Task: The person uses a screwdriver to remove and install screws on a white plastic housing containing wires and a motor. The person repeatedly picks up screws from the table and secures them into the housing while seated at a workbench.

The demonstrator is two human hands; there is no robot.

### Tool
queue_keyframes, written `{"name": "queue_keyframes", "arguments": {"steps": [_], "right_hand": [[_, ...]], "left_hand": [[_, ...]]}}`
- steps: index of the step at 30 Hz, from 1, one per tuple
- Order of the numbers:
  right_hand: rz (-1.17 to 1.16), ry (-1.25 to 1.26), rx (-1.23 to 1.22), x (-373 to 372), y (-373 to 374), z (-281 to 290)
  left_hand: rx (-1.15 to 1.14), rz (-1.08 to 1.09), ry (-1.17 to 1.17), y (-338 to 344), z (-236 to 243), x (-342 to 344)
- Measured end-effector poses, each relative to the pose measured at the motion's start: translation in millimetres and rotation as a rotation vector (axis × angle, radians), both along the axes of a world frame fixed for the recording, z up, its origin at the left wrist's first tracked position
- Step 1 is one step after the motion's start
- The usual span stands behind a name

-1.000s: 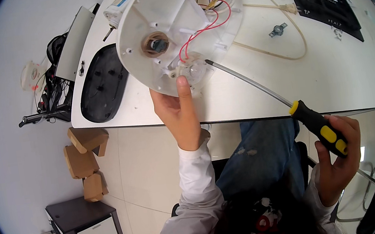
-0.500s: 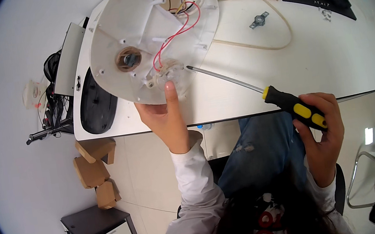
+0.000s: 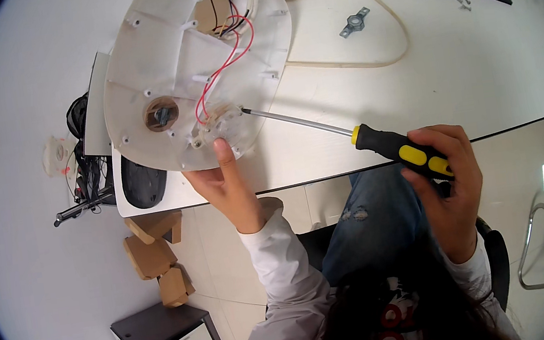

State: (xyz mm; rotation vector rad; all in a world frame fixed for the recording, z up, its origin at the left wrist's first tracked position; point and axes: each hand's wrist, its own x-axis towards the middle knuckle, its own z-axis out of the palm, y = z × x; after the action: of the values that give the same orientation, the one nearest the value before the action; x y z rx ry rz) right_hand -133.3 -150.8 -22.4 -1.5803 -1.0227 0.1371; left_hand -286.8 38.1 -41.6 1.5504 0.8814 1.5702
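White bench [image 3: 488, 77] spreads out beyond both hands, with pale floor tiles [image 3: 220, 268] below its near edge. Just beyond the left hand [image 3: 223, 191], and reaching well past its fingers, is a white shell [image 3: 167, 66], its hollow side facing up; whether its far end rests on the bench I cannot tell. That hand grips the near rim, thumb over the inside next to a clear round part [image 3: 230, 128], fingers underneath. The shell looks like thin moulded plastic, so probably light for its breadth, fairly stiff along its ribs and a little slick; the rim should be the safest hold. The clear part and the red wires [image 3: 229, 61] ahead of the thumb seem more fragile and better left unpulled. The right hand [image 3: 452, 193] is wrapped around the black-and-yellow handle of a screwdriver [image 3: 379, 141], whose shaft runs leftward from it to a tip at the clear part's edge; contact there is unclear. The screwdriver should feel rigid and handle-heavy, best held by its thick grip. Ahead and left of the right hand lies a metal bracket [image 3: 355, 22], apart from the shell.
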Motion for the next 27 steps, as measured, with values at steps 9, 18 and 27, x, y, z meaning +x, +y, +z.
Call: {"name": "queue_keyframes", "arguments": {"steps": [9,18,27], "right_hand": [[0.08,-0.125,-0.029,6,-3,9],[0.175,-0.352,0.053,0,-6,30],[0.056,-0.431,0.081,14,-3,25]], "left_hand": [[0.019,-0.024,0.055,-2,1,-1],[0.007,0.034,0.069,-1,2,0],[-0.006,0.03,0.059,-4,5,5]]}}
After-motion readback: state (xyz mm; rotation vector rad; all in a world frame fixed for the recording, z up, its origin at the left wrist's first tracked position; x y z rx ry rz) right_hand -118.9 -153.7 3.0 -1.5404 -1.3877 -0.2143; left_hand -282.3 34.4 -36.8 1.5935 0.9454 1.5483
